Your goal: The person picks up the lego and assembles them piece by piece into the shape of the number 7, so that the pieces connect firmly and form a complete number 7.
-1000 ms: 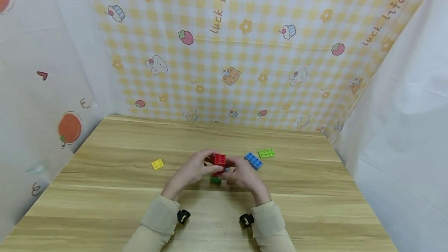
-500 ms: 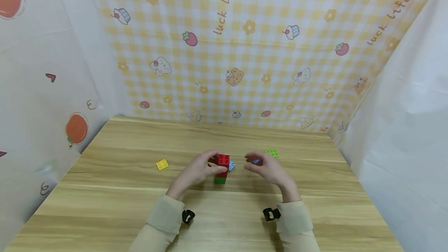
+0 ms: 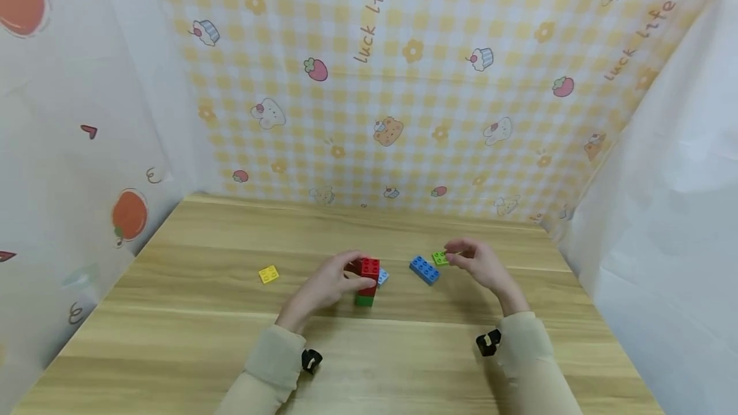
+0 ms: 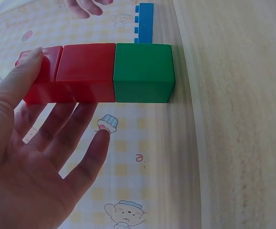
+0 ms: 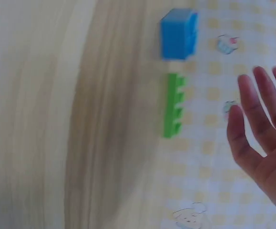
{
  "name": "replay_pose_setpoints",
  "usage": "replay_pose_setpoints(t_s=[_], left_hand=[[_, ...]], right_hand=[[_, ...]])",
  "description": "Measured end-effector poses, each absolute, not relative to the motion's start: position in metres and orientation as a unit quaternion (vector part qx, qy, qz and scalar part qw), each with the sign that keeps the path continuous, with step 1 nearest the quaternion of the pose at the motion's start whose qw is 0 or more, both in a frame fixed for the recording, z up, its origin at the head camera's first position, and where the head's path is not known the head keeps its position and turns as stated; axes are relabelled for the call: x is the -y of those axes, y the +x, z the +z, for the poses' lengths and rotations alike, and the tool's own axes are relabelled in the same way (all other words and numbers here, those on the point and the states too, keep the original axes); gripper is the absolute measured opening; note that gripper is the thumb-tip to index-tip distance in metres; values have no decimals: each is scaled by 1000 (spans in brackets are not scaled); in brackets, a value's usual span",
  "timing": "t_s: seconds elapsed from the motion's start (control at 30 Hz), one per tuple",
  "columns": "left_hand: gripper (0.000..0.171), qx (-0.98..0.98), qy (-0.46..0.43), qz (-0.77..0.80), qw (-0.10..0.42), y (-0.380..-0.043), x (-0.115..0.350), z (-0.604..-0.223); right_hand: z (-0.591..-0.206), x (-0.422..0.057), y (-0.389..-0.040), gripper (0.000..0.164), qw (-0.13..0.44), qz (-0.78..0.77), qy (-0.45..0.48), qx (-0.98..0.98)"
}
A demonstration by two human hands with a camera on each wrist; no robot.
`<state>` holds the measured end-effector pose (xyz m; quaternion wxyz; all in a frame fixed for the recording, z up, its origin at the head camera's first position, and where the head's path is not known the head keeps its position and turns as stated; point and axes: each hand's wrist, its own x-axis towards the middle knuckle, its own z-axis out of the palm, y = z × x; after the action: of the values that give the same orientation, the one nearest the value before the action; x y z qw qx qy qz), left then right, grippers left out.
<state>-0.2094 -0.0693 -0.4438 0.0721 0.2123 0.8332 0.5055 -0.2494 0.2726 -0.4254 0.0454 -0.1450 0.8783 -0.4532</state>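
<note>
A small tower of two red bricks (image 4: pixel 87 72) on a green brick (image 4: pixel 144 73) stands upright on the wooden table. My left hand (image 3: pixel 324 287) holds its upper part, thumb on the near side of the top red brick and fingers behind. Over to the right, my right hand (image 3: pixel 483 268) hovers with spread, slightly bent fingers and nothing in them. In the head view its fingertips overlap a thin lime green plate brick (image 3: pixel 439 258); the right wrist view shows a gap between them. A blue brick (image 3: pixel 425 270) lies just left of that plate.
Partly hidden behind the tower is a light blue brick (image 3: pixel 383 276). A yellow square plate brick (image 3: pixel 268 274) lies at the left of the table (image 3: pixel 190 312). A checked cloth (image 3: pixel 323 95) hangs along the table's back edge, with white sheets at both sides.
My right hand has left the tower and moved right, past the blue brick to the lime green plate brick. My left hand has kept its hold on the tower. The view has shifted slightly.
</note>
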Motion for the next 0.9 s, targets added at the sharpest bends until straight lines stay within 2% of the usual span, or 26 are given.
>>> replay_pose_setpoints(t_s=[0.37,0.67,0.9], left_hand=[[48,-836,198,507,72,-209,67,-445],[49,-838,197,505,69,-209,67,-446],[47,-835,197,509,72,-208,68,-446]], right_hand=[[-442,-291,-279,26,39,-373,-143,-916],[-453,-299,-292,40,77,-328,-134,-932],[-461,-301,-298,42,93,-336,-139,-927]])
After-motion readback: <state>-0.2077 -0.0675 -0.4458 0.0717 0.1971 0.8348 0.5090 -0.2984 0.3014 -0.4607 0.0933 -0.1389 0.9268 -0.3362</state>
